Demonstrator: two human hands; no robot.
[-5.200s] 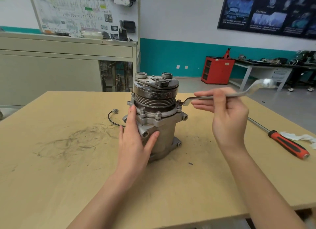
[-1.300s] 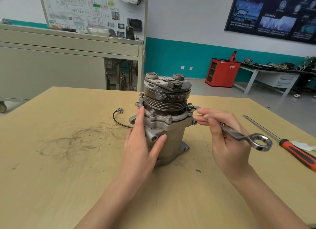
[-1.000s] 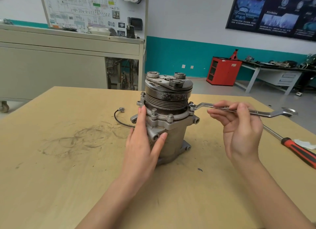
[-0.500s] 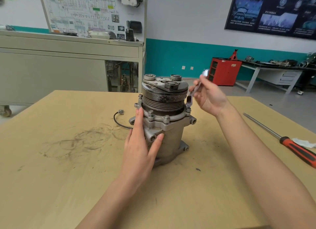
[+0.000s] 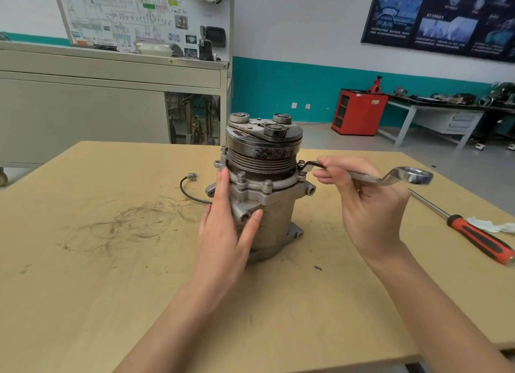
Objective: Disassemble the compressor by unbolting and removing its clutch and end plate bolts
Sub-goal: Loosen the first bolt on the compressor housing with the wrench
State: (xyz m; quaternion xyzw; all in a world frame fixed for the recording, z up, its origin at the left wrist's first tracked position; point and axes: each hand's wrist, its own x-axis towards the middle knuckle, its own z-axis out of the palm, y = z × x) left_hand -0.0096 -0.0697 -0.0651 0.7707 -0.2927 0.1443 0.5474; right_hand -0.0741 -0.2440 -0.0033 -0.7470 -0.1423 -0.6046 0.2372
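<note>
Compressor (image 5: 274, 213): stands upright at the centre of the frame on the bench (image 5: 111, 261), with the clutch (image 5: 263, 138) on top.
Handling: cast metal, likely heavy and rigid. It looks greasy and is tall on a narrow foot, so a sideways pull on a bolt could turn or tip it.
Where to hold: the bare housing below the flange. The grooved pulley would probably spin under a grip.
Left hand (image 5: 225, 227): laid flat against the lower-left side of the housing. The fingers (image 5: 223, 183) are straight and close together and reach up to the flange, and the thumb is spread across the front.
Right hand (image 5: 370, 205): fingers (image 5: 331, 174) curled round the shank of the wrench (image 5: 373, 179), pinching it near the working end.
Wrench: nearly level, with its ring end free toward the right of the frame. Its other end meets a flange bolt (image 5: 301, 165) on the right rim, though it is too small to tell whether it is fully seated.
Remaining bolts: several others stand proud around the flange, so the work looks early.
In the way: the pulley overhangs the bolt circle, which limits the wrench's swing.
Around: a screwdriver (image 5: 479, 237) and a white rag (image 5: 490, 225) lie at the right edge. A black wire (image 5: 187, 190) trails to the left of the housing.
</note>
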